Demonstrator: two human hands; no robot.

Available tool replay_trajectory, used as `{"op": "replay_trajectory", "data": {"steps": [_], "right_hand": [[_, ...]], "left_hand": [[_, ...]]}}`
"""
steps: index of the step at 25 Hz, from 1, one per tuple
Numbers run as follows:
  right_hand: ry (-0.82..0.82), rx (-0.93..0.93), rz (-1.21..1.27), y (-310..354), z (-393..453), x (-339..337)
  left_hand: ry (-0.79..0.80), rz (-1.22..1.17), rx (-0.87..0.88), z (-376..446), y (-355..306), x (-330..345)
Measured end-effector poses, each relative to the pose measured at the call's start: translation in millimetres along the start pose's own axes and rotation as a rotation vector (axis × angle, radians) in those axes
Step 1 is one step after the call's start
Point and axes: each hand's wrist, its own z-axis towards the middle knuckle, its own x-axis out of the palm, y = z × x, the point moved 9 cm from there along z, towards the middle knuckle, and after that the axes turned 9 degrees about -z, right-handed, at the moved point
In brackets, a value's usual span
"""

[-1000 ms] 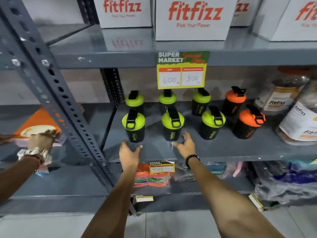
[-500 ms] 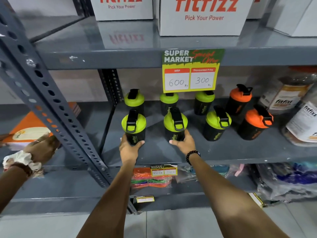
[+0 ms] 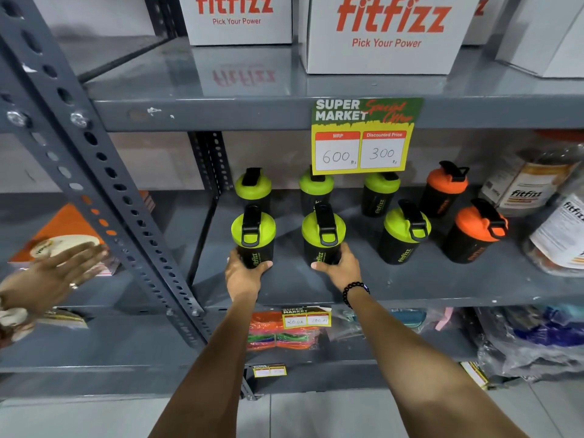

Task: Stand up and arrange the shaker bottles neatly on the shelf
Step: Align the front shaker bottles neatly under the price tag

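Note:
Several black shaker bottles stand upright in two rows on the grey middle shelf (image 3: 410,279). My left hand (image 3: 245,273) grips the base of the front-left green-lidded bottle (image 3: 252,237). My right hand (image 3: 339,268), with a black bead bracelet, grips the base of the green-lidded bottle beside it (image 3: 323,233). A third green-lidded bottle (image 3: 406,235) and an orange-lidded one (image 3: 475,232) complete the front row, both leaning a little. Behind stand three green-lidded bottles (image 3: 252,188) and an orange-lidded one (image 3: 444,188).
A price sign (image 3: 363,134) hangs from the upper shelf, which holds white fitfizz boxes (image 3: 388,36). Clear fitfizz jars (image 3: 559,229) sit at the right. A perforated upright (image 3: 104,184) crosses the left. Another person's hand (image 3: 53,276) reaches in at the left over an orange box (image 3: 63,226).
Both my hands moved forward from open above the shelf edge and closed on the bases of the two front-left bottles. The other person's hand opened and spread out flat.

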Motion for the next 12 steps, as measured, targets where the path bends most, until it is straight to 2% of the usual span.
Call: {"op": "replay_trajectory", "data": {"steps": [12], "right_hand": [[-0.022, 0.020, -0.019, 1.4, -1.3, 1.7]], "left_hand": [[0.000, 0.001, 0.007, 0.2, 2.2, 0.7]]}}
